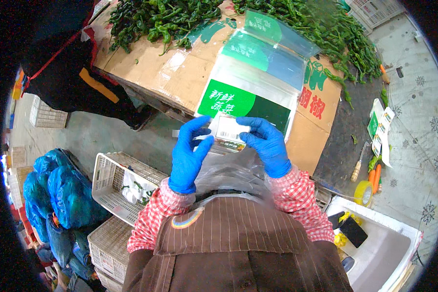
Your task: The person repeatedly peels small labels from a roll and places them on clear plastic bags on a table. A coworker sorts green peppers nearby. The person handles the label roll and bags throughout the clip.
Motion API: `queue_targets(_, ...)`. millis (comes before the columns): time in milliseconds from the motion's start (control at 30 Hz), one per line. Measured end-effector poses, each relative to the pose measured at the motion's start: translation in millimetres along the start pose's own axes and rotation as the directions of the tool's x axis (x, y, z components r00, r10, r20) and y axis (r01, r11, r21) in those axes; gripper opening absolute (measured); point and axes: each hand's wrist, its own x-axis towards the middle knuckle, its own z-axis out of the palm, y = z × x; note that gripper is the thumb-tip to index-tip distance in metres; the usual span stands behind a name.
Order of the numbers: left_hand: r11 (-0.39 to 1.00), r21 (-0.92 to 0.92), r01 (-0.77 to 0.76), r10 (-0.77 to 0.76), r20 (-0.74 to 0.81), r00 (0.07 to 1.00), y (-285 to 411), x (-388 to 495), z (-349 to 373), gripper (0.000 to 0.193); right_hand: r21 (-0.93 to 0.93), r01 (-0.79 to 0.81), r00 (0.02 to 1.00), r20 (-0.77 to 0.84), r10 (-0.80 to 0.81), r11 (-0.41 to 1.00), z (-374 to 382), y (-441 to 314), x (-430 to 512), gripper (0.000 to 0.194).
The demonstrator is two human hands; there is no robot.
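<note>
My left hand (192,155), in a blue glove, is at the left of a white label with a barcode (228,128); its thumb and fingers are curved around a pale strip. My right hand (264,144), gloved too, pinches the label's right edge between thumb and fingers. Beneath and beyond the label lie printed plastic bags (228,98), green and clear, fanned over a flattened cardboard box (168,73). Crumpled clear plastic (228,171) is below my hands, against the apron. Long green peppers (335,40) are heaped along the far side of the cardboard.
At right lie a knife (358,164), carrots (376,179), a tape roll (363,192) and a strip of labels (383,135). A foam box (394,222) holds a phone (353,232). At left are plastic crates (113,208) and blue bags (67,197). A person in dark clothes (64,62) stands upper left.
</note>
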Motion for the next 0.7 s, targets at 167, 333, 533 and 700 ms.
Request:
queue_targets(167, 0.952, 0.250, 0.179, -0.244, 0.261, 0.934, -9, -9, -3, 0.030, -0.103, 0.060, 0.998, -0.028, -0.063, 0.993, -5, 2, -3, 0.029)
queue_targets(333, 0.970, 0.044, 0.238, -0.242, 0.212, 0.947, -16, -8, 0, 0.033, -0.622, 0.340, 0.912, 0.035, -0.409, 0.705, -7, -3, -6, 0.026)
queue_targets(533, 0.964, 0.249, 0.089, -0.145, 0.215, 0.966, -20, -10, -1, 0.033, -0.532, 0.280, 0.960, 0.155, -0.233, 0.799, -7, 1, -8, 0.026)
queue_targets(700, 0.961, 0.250, 0.119, -0.177, 0.225, 0.958, -20, -8, -4, 0.031, -0.404, 0.266, 0.964, 0.128, -0.233, 0.875, -11, -8, -10, 0.025)
